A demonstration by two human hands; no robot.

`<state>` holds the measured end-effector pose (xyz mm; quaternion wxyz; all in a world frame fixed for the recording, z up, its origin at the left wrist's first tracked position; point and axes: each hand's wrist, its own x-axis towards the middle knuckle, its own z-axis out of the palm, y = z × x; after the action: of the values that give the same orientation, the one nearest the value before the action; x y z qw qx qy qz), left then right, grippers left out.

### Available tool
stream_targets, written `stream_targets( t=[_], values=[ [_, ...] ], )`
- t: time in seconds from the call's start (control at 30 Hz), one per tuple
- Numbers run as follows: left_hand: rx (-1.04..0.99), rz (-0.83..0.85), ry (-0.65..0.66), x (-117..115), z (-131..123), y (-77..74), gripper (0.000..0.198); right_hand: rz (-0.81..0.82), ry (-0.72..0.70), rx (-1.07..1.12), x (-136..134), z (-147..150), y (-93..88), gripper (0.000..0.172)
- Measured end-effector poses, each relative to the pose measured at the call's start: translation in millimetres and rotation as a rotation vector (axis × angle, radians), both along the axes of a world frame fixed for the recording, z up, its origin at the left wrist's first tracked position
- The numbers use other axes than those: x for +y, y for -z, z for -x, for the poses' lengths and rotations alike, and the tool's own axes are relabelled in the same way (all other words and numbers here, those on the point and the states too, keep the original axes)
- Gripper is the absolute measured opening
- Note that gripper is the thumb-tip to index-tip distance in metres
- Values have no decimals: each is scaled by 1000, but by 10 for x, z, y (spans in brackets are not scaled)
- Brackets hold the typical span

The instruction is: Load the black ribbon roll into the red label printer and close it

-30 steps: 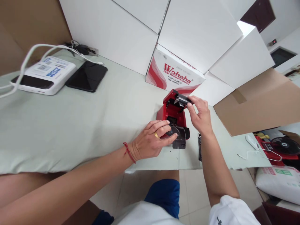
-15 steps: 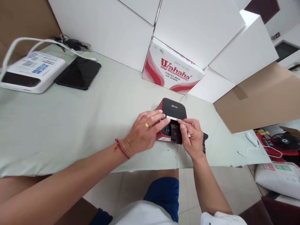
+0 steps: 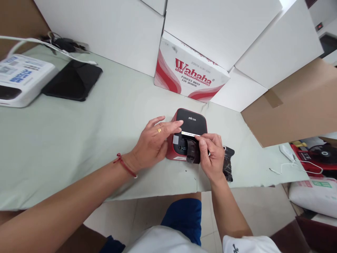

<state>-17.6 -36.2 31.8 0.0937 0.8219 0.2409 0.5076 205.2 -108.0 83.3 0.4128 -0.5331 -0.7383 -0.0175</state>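
Note:
A small red label printer [image 3: 190,122] with a black lid stands shut on the pale green table [image 3: 79,140]. My left hand [image 3: 152,142] rests against its left side, fingers stretched over the lid's front edge. My right hand [image 3: 210,154] pinches the dark strip [image 3: 193,153] that hangs from the printer's front slot, just under a white label line. Another dark strip piece [image 3: 228,165] lies on the table to the right of my right wrist.
A Wahaha carton [image 3: 189,75] and white boxes [image 3: 226,31] stand behind the printer. At the far left sit a white device [image 3: 18,80] and a black tablet [image 3: 72,80] with cables. A brown cardboard flap [image 3: 297,102] is at the right, with clutter beyond the table edge.
One second ago the printer's lid was up with my right hand at its top; the lid is now down. My right hand came down to the strip at the front slot.

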Motion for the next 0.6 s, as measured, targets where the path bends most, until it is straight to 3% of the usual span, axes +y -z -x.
stream_targets(
  t=[0.13,0.23,0.33,0.6],
  values=[
    [-71,-103,43,-14,-15,89,53,-58,44,57,-5,47,72,27],
    [-136,-185,-18,-39,-6,116,41,-83,61,94,-7,78,113,27],
    [-145,-209,-56,-58,12,94,39,-79,44,86,-32,76,116,28],
    [-47,-65,31,-105,60,82,42,-142,11,25,-323,0,120,34]
  ],
)
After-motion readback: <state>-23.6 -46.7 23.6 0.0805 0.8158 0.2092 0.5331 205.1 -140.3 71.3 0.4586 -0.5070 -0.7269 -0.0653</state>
